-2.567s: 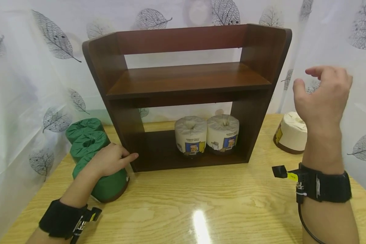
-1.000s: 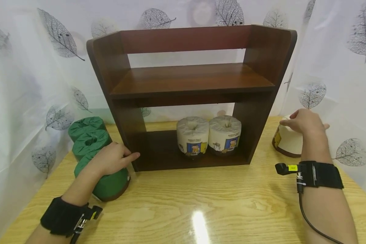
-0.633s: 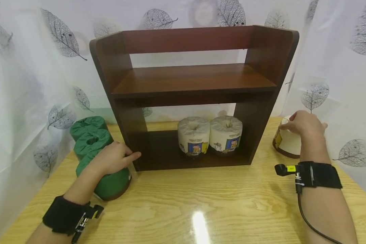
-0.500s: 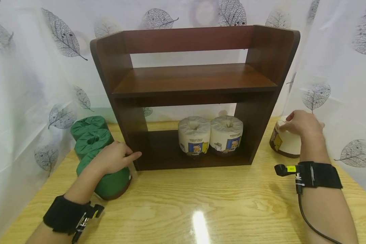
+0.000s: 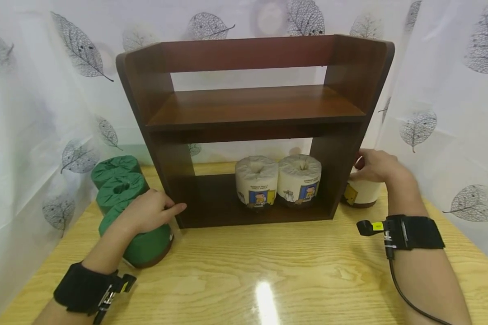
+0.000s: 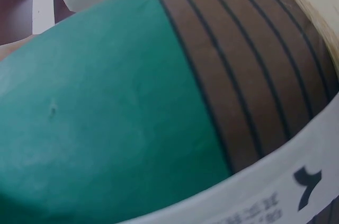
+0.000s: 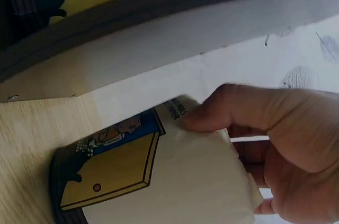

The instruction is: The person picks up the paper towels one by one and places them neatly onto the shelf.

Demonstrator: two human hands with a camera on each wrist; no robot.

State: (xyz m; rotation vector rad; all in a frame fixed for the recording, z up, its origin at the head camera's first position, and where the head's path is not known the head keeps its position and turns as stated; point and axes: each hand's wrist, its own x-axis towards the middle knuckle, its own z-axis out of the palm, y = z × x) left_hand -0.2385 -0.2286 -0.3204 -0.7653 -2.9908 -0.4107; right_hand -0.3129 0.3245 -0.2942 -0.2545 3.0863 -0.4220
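My right hand (image 5: 380, 168) grips a cream toilet roll (image 5: 362, 192) by its top, just right of the bookshelf's right side panel. In the right wrist view, the thumb presses this toilet roll's wrapper (image 7: 180, 176) near its upper edge, and the fingers lie behind it. My left hand (image 5: 148, 212) lies over the nearest green toilet roll (image 5: 148, 250), its thumb stretched towards the bookshelf (image 5: 256, 108). That green roll's side (image 6: 106, 97) fills most of the left wrist view; most of the left fingers are hidden there.
Two cream toilet rolls, a left one (image 5: 257, 183) and a right one (image 5: 300, 180), stand together on the lower shelf. A middle green roll (image 5: 119, 192) and a rear one (image 5: 115, 168) line up at the left. A leaf-patterned curtain (image 5: 77, 113) hangs behind the wooden table (image 5: 211, 275).
My right hand came down onto the right-hand cream toilet roll, then slid left with it, close to the bookshelf's side. My left hand has stayed in place.
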